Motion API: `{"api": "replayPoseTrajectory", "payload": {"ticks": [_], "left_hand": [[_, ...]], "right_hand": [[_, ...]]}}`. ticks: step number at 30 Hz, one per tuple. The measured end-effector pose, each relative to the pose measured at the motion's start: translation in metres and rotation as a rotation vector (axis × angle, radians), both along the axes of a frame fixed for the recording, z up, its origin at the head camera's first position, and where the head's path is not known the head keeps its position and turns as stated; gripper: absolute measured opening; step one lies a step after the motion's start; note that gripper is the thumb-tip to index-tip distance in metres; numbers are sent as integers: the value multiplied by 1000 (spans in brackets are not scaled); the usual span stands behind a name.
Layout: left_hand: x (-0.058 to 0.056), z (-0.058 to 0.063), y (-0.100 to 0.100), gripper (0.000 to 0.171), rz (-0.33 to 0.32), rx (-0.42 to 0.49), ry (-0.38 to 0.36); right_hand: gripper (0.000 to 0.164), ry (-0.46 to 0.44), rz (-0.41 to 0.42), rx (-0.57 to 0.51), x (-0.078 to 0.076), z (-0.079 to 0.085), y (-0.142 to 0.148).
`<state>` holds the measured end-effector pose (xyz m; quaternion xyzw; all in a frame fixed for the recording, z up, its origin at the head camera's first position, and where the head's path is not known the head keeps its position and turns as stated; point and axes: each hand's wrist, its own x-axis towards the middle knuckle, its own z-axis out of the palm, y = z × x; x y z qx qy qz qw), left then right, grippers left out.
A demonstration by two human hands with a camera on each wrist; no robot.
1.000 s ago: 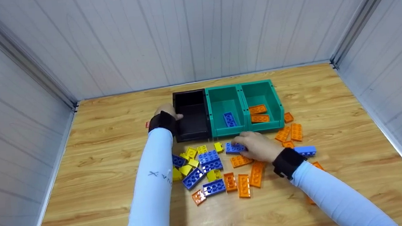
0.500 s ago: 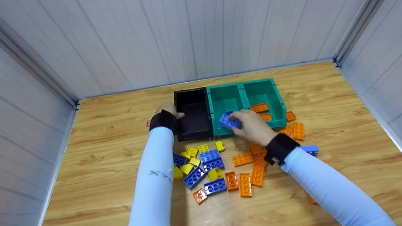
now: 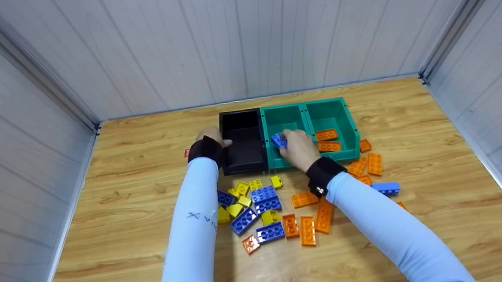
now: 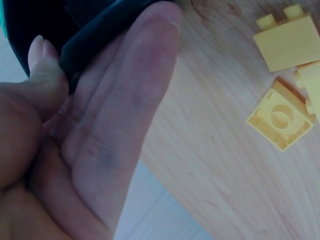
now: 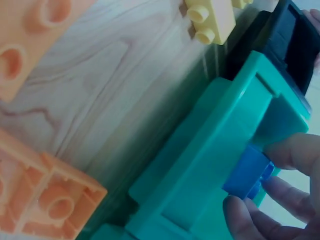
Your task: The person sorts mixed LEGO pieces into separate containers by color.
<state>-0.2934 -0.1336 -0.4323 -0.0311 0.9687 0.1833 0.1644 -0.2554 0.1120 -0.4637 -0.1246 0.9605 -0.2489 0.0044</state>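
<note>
Right hand [image 3: 299, 148]: thumb and fingers curled round a blue brick [image 3: 279, 141], pinching it by its sides.
Blue brick: glossy plastic, oblong, with round studs; inside the middle green bin [image 3: 282, 113], just above or on its floor, which cannot be told.
Left hand [image 3: 210, 137]: gripping the side wall of the black bin [image 3: 244, 147], thumb over the rim, fingers flat along the outside.
Bins: smooth moulded plastic with raised rims, side by side; the right green bin [image 3: 330, 112] holds two orange bricks [image 3: 327, 134].
Loose bricks: yellow bricks [image 3: 235, 210], loose blue bricks [image 3: 243, 220] and loose orange bricks [image 3: 307, 230] scattered in front; some show studs, others hollow undersides with a round tube.
Worktop [image 3: 138, 205]: wood-grain surface, streaked with brown.
Wall [image 3: 242, 42]: pale panels with grey grooves.
Since a second ago: the blue brick has gone from the worktop into the middle green bin; the left hand has kept its hold.
Sleeve [image 3: 191, 237]: pale blue stretch fabric; an "X" is readable, the other marks unclear.
Red tag [image 3: 186, 153]: beside the left hand, lettering too small to read.
</note>
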Motion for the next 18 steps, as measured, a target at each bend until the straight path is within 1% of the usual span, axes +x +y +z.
{"api": "replayPoseTrajectory", "payload": {"ticks": [1, 2, 4, 5, 8, 9, 11, 12, 13, 15, 16, 18], "left_hand": [[2, 2, 1, 47, 3, 8, -2], [-2, -5, -1, 48, -7, 10, 30], [-5, -10, -1, 50, -19, 9, 37], [-13, -21, -4, 52, -30, 1, 60], [-25, -38, -8, 54, -42, -6, 68], [-25, -37, -7, 53, -34, -5, 37], [-30, -42, -9, 54, -32, -11, 31], [-29, -40, -8, 53, -34, -8, 36], [-29, -42, -8, 52, -37, -15, 54], [-25, -35, -7, 53, -41, -17, 47], [-21, -29, -5, 52, -40, -16, 43], [-9, -14, -1, 48, -39, -7, 49]], "right_hand": [[36, 0, 2, 1, 0, -1, 0], [35, 5, 8, 2, -1, -1, 0], [33, 22, 24, 6, 0, 0, 3], [31, 31, 32, 4, 0, 1, 5], [27, 68, 51, -12, 0, 10, 14], [26, 79, 49, -19, -1, 14, 18], [25, 99, 42, -34, -3, 23, 29], [25, 108, 35, -38, -4, 28, 35], [25, 115, 23, -42, -5, 32, 41], [26, 121, -3, -55, -9, 40, 55], [27, 115, -21, -66, -11, 43, 62], [30, 91, -65, -86, -15, 47, 77]]}}
